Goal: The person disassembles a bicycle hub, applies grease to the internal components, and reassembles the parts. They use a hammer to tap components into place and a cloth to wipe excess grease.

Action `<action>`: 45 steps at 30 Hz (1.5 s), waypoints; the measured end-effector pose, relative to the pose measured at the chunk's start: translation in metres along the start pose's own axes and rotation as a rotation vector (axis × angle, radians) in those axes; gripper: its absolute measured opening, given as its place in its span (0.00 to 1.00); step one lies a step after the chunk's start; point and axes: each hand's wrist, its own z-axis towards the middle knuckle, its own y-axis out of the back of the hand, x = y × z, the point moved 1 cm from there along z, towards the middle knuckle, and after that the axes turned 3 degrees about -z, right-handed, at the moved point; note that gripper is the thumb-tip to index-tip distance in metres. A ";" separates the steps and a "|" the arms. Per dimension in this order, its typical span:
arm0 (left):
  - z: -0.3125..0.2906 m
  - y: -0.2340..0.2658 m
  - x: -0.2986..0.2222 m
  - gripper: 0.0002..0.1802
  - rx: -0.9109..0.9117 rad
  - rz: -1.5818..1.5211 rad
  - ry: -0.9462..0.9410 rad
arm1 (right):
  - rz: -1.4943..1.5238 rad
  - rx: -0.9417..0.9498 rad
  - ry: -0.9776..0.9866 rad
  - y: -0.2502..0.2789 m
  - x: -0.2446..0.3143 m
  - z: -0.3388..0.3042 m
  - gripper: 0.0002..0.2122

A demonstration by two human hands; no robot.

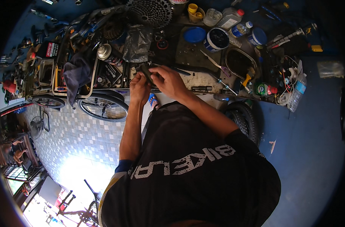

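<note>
Both hands meet at the front edge of a cluttered workbench, around a small dark elongated piece (146, 73) whose kind I cannot make out. My left hand (140, 89) pinches its near left side with bent fingers. From the right, my right hand (169, 80) grips the same piece, thumb and fingers curled at its upper side. A crumpled clear plastic bag (137, 43) lies just beyond the hands. To their left are a spray can (104, 52) and a dark box (112, 72). A thin black rod (182, 71) lies on the bench to the right.
A dark cloth (77, 72) drapes over a tool tray at left. Rightward stand an open tub (216, 39), a metal pan (241, 62), a purple-handled knife-like tool (214, 60) and a plastic bottle (297, 92). Bicycle wheels (103, 106) stand under the bench edge. A large cassette (151, 12) sits at the back.
</note>
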 end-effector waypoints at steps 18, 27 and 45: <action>-0.005 -0.014 -0.001 0.07 -0.004 0.105 0.014 | -0.079 0.009 -0.028 0.008 -0.006 0.006 0.09; -0.005 -0.010 0.005 0.10 -0.024 0.224 0.013 | 0.238 0.143 -0.303 0.010 -0.014 0.005 0.11; 0.009 0.021 -0.001 0.23 0.139 -0.131 0.029 | -0.419 0.042 -0.275 0.108 -0.118 0.000 0.07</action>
